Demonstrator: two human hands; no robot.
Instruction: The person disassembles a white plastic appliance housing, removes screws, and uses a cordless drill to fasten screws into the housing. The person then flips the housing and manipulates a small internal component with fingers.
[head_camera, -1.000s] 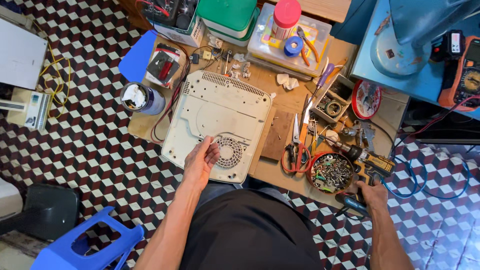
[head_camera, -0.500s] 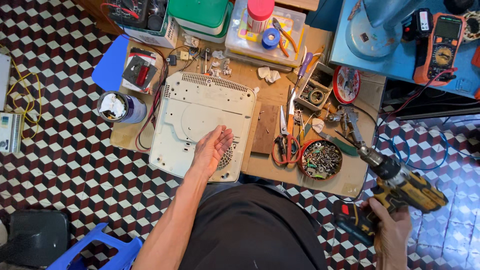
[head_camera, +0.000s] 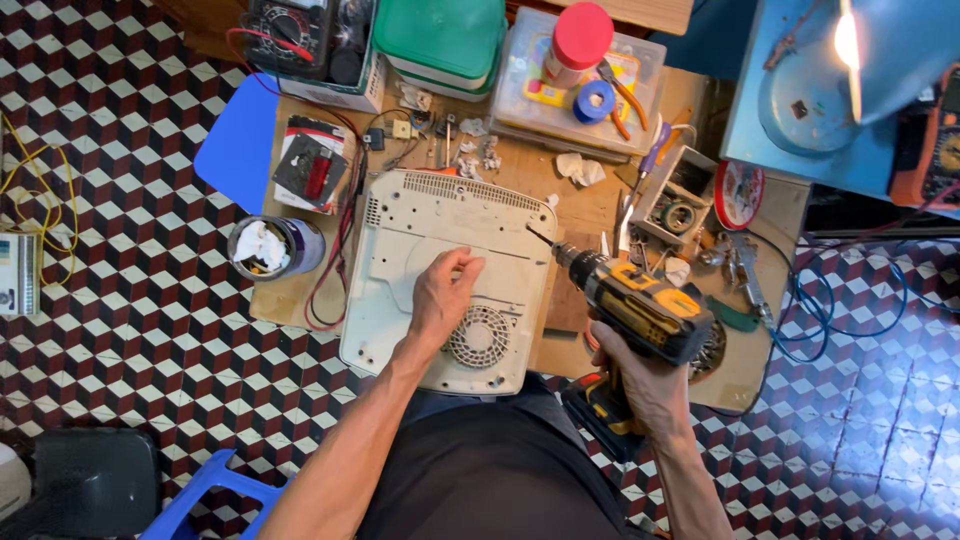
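Yellow-black drill (head_camera: 640, 305), cream appliance shell (head_camera: 440, 260), red-white-black chequered floor (head_camera: 120, 150).

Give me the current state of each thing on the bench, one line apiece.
White appliance: flat on the bench, underside up, fan grille nearest the person.
Left hand: pressed on the appliance, fingers curled.
Cordless drill: gripped in the right hand, bit tip at the appliance's right edge.
Lamp: lit.
Clear storage box: lid on, tape roll and red-capped jar on top.
Cup: upright, crumpled paper inside.
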